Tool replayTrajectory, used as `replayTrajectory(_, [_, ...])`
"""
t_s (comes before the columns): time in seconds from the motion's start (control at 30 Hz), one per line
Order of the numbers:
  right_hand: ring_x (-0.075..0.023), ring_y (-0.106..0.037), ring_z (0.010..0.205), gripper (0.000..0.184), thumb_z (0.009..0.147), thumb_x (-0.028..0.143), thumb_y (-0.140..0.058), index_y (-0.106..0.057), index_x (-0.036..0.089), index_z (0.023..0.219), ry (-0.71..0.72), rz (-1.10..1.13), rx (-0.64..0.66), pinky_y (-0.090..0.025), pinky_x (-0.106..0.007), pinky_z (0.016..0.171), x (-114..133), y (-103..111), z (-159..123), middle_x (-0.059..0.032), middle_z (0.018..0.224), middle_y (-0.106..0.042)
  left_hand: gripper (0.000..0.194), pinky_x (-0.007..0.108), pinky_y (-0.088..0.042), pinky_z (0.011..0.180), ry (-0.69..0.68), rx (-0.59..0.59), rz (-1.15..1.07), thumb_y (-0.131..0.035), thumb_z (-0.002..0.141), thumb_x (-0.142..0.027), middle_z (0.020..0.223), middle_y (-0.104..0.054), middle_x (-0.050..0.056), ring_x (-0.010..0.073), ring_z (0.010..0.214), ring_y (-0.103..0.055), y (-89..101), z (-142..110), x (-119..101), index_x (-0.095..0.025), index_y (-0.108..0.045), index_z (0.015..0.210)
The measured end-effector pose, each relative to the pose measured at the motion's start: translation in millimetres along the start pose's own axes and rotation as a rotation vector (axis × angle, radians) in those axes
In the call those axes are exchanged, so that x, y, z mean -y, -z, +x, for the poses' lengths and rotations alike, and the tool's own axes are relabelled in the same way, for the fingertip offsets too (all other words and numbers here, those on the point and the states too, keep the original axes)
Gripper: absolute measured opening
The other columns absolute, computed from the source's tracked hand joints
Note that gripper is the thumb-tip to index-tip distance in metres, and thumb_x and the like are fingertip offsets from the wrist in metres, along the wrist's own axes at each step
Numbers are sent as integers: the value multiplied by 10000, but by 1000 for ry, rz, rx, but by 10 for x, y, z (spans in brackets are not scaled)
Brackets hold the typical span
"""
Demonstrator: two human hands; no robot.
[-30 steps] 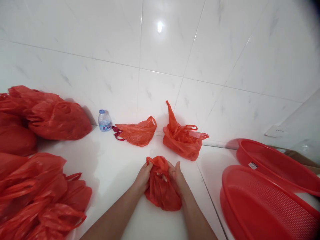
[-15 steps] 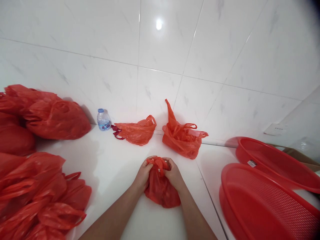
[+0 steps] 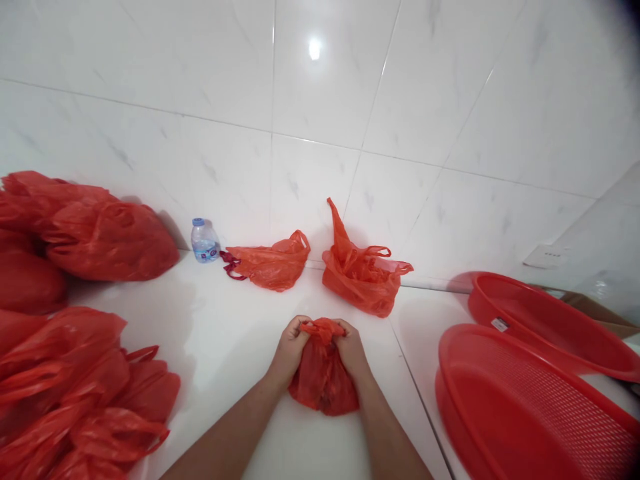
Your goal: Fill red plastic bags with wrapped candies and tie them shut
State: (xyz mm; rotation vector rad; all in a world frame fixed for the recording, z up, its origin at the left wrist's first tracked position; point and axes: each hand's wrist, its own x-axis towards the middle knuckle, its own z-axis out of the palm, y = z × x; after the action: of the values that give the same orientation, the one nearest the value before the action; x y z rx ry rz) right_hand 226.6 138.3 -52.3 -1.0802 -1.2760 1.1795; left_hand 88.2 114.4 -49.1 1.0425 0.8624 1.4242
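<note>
A small red plastic bag (image 3: 325, 387) rests on the white table in front of me, with something dark faintly showing through its film. My left hand (image 3: 293, 347) is closed on the left side of its gathered top. On the other side, my right hand (image 3: 351, 347) pinches the right end of the same top. Between the hands the plastic is twisted into a knot-like bunch. Beyond them lie a flattened red bag (image 3: 275, 267) and an upright, open-topped red bag (image 3: 365, 283); neither is touched.
Full red bags (image 3: 115, 240) and a heap of red bags (image 3: 85, 393) fill the left side. A small water bottle (image 3: 204, 241) stands by the tiled wall (image 3: 320, 173). At right are two red plastic baskets (image 3: 500, 413), past a table seam (image 3: 420, 393).
My hands have moved slightly apart, drawing the bag's top out sideways into a tighter bunch. An upright loop of plastic between them is gone. The view has shifted slightly.
</note>
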Motion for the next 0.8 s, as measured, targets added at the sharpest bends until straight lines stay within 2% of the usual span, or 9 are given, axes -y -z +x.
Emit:
replayTrajectory(0.13, [-182,-602,753,294,683,290,-610,-656,203,959,-71,271,104,-480,-321,707,16,112,-11,-45,934,-678,188,244,-438,725,-52,-48,74,-569,809,-360,841,-632,13,144,779,-567,39,14,-54,-183,-606,861])
replayTrajectory(0.2, [-192,-610,787,280,694,366,-629,-656,202,920,-97,424,73,-484,-336,724,6,170,0,-58,973,-668,203,276,-438,783,-95,-110,136,-570,801,-352,922,-640,37,173,864,-578,59,5,-89,-185,-623,904])
replayTrajectory(0.27, [-182,-610,766,250,675,387,-664,-641,211,852,-88,459,0,-482,-325,713,-26,216,27,-42,900,-667,197,293,-428,829,-161,-196,212,-570,792,-339,1018,-622,55,193,957,-567,84,-26,-125,-189,-631,904])
replayTrajectory(0.33, [-159,-597,709,250,638,338,-701,-611,233,846,-68,417,-69,-474,-301,682,-79,258,62,-1,796,-646,163,292,-418,849,-230,-263,283,-569,785,-324,1062,-602,59,199,1017,-548,116,-84,-166,-190,-634,849])
replayTrajectory(0.4, [-136,-573,660,268,627,293,-698,-588,246,867,-53,360,-152,-458,-276,646,-139,310,98,30,747,-613,149,289,-422,845,-249,-282,326,-573,784,-323,1030,-613,54,195,1000,-553,155,-171,-219,-192,-633,824])
replayTrajectory(0.53, [-124,-537,658,256,650,264,-641,-577,235,896,-9,188,-334,-428,-257,640,-228,452,154,39,757,-581,170,277,-447,770,-176,-267,317,-575,800,-358,843,-639,23,172,822,-580,229,-425,-372,-200,-625,836])
replayTrajectory(0.67, [-162,-535,744,219,656,268,-606,-581,206,864,46,-6,-423,-422,-296,725,-260,540,187,9,782,-587,188,249,-430,644,-90,-199,332,-582,794,-383,683,-578,-1,157,682,-535,269,-749,-511,-203,-609,746])
replayTrajectory(0.8, [-183,-538,762,177,668,274,-572,-577,210,833,71,-145,-428,-422,-318,757,-276,515,191,-7,783,-598,227,249,-421,635,-3,-67,350,-551,809,-398,650,-555,1,153,653,-513,281,-1028,-588,-207,-588,694])
